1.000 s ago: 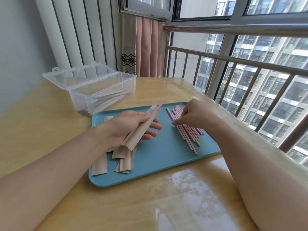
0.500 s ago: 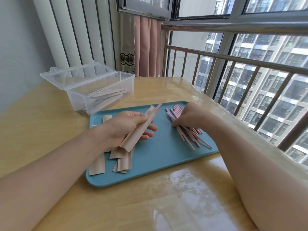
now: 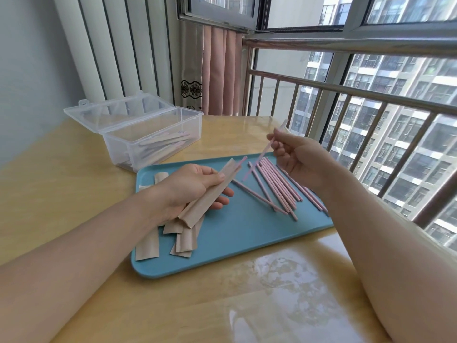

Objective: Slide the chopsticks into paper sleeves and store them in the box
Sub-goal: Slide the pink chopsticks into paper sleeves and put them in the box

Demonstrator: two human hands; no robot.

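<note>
**One chopstick lifted, one sleeve held ready**

I see my left hand (image 3: 195, 186) above the left part of the blue tray (image 3: 235, 243), fingers curled under a brown paper sleeve (image 3: 210, 194) and thumb pressed on top of it. The sleeve slants up and to the right, and a pink chopstick tip (image 3: 241, 161) sticks out of its upper end.

My right hand (image 3: 300, 160) is raised over the far right corner of the tray. It pinches a single pink chopstick (image 3: 262, 154) between thumb and fingertips; the stick slants down to the left, its lower end just beside the sleeve's open end but not touching it.

The loose chopsticks (image 3: 277, 186) lie on the right half of the tray, most of them roughly parallel, with a couple crossing at an angle nearer the middle. The spare sleeves (image 3: 183, 240) lie in a loose overlapping pile on the left half of the tray, under and below my left hand, and one of them hangs over the tray's near edge.

The clear plastic box (image 3: 153, 142) stands on the desk (image 3: 74, 194) just behind the tray's far left corner, its lid (image 3: 118, 112) hinged open toward the back. Inside it I can make out several filled sleeves (image 3: 165, 142) lying flat; I cannot count them through the plastic.
</note>
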